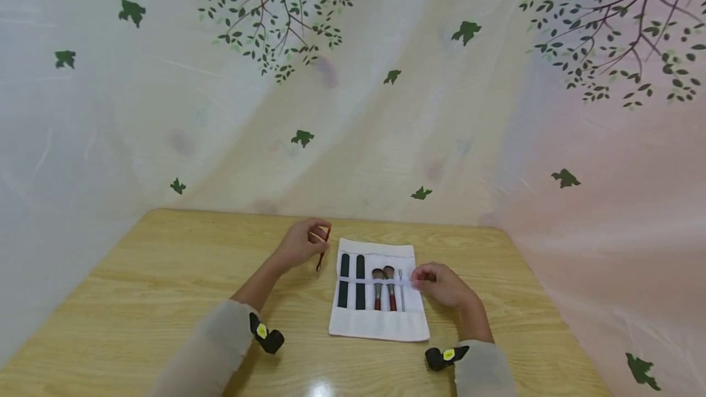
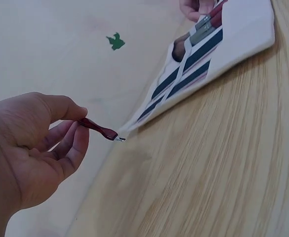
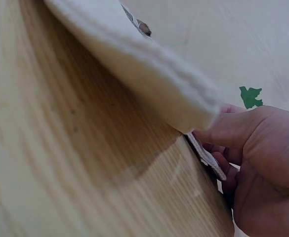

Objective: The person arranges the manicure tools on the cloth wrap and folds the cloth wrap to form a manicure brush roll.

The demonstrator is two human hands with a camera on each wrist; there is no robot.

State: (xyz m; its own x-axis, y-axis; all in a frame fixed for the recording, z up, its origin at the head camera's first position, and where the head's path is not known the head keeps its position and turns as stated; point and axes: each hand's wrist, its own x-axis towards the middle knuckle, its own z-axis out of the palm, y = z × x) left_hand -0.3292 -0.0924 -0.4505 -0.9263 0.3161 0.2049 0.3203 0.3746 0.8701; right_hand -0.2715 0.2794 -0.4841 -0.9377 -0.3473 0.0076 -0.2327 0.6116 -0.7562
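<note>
My left hand [image 1: 300, 245] pinches a cuticle trimmer [image 2: 101, 129] between thumb and fingertips, above the table to the left of a white cloth tool roll [image 1: 377, 326]. The trimmer has a dark red handle and a small forked metal tip. The roll lies unfolded, and my right hand [image 1: 445, 287] grips its right edge; in the right wrist view, part of that edge is raised off the table. Under the elastic strap [image 1: 368, 280] sit two dark nail files [image 1: 360, 290], two brushes [image 1: 377, 299] with red handles and brown bristles, and a thin light-coloured tool [image 1: 402, 296].
The wooden table [image 1: 176, 299] extends around the roll on all sides. A pale curtain [image 1: 353, 170] printed with branches and green leaves hangs behind it and along both sides. Black wrist cameras [image 1: 270, 342] are strapped over both sleeves.
</note>
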